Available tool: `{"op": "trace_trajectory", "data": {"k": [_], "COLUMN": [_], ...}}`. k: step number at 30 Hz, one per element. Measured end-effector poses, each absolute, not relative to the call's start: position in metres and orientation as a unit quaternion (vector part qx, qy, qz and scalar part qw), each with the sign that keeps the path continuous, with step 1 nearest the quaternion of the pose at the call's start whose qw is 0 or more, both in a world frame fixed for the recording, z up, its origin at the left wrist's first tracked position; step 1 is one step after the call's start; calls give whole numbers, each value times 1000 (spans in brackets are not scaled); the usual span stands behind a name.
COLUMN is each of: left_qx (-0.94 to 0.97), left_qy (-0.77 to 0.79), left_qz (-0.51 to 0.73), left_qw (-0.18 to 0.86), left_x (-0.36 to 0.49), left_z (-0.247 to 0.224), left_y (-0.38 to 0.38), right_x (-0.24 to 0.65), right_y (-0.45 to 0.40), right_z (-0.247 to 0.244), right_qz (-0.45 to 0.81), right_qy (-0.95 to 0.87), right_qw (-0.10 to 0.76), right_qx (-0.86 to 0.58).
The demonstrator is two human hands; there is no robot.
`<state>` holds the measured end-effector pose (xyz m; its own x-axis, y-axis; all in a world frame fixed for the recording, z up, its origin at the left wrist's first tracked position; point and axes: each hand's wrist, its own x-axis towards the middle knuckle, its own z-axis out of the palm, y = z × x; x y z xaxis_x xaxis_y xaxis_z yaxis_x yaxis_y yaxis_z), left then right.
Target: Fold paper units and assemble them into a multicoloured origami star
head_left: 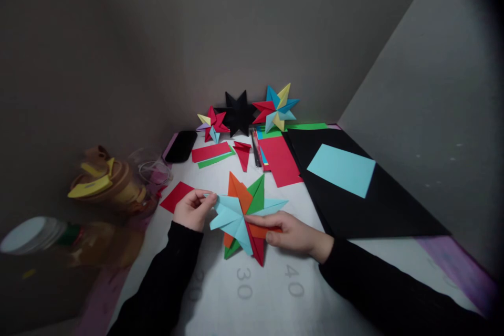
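Between my hands is a folded paper star (232,212) with light blue, orange, green and red points, held just above the white mat. My left hand (193,210) pinches the tip of a light blue point at the star's left side. On the right side, my right hand (293,232) grips an orange point, its index finger stretched across the front toward the star's centre and its thumb below. The fingers behind the star are hidden. A red paper square (177,196) lies close beside my left hand.
Three finished stars, multicoloured (277,107), black (237,113) and small red (212,123), lean against the wall. A black sheet (378,220) bearing light blue paper (342,169) lies right. Red paper (279,160), pens (255,149) and a phone (181,146) lie behind; a jar (35,235) stands left.
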<state>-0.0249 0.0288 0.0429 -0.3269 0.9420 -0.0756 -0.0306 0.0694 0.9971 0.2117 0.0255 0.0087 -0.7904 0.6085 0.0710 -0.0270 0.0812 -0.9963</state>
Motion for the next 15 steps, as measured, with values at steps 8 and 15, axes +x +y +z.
{"op": "trace_trajectory", "data": {"k": [8,15], "left_qx": [400,512], "left_qy": [600,577], "left_qz": [555,534], "left_qw": [416,347], "left_x": [-22,-38], "left_z": [39,43], "left_y": [29,33], "right_x": [210,210], "right_y": [27,24], "right_z": [9,8], "right_qz": [647,656], "right_qy": [-684,-689], "right_qw": [274,240], "right_qx": [-195,-195]}}
